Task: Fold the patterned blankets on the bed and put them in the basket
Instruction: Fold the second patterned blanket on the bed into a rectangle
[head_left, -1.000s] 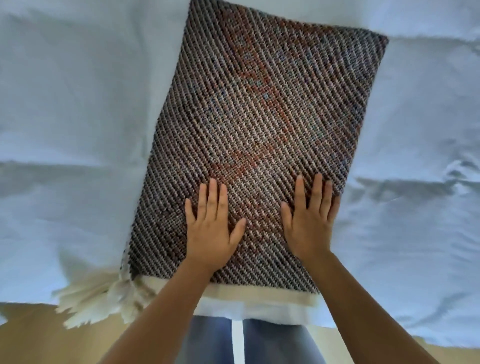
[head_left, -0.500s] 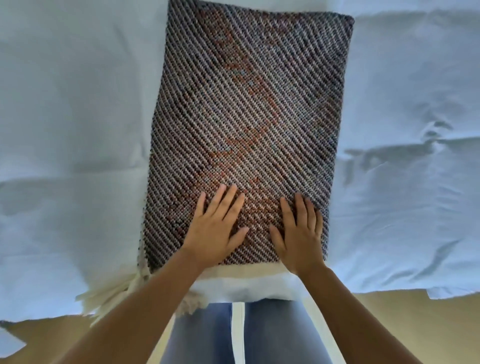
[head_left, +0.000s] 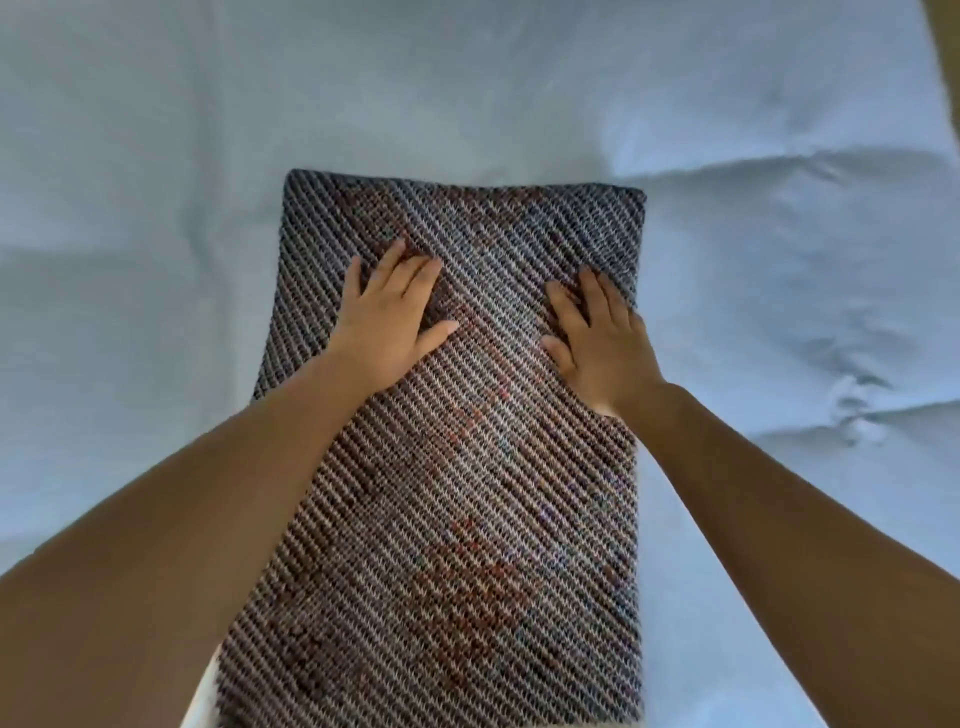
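A woven patterned blanket (head_left: 467, 493), dark with rust-red and grey diagonal stitching, lies folded into a long rectangle on the bed. My left hand (head_left: 389, 322) presses flat on its far left part, fingers straight. My right hand (head_left: 597, 338) presses flat near its far right edge, fingers straight too. Both forearms reach over the blanket's near half. A sliver of its cream border shows at the bottom left. No basket is in view.
The pale blue bedsheet (head_left: 156, 208) fills the view around the blanket, with creases and a small bunched wrinkle (head_left: 857, 410) at the right. A strip of tan surface (head_left: 945, 41) shows at the top right corner.
Both hands have slid from the blanket's near end up to its far end, still flat on it. The view has moved forward, hiding the near fringe and bed edge.
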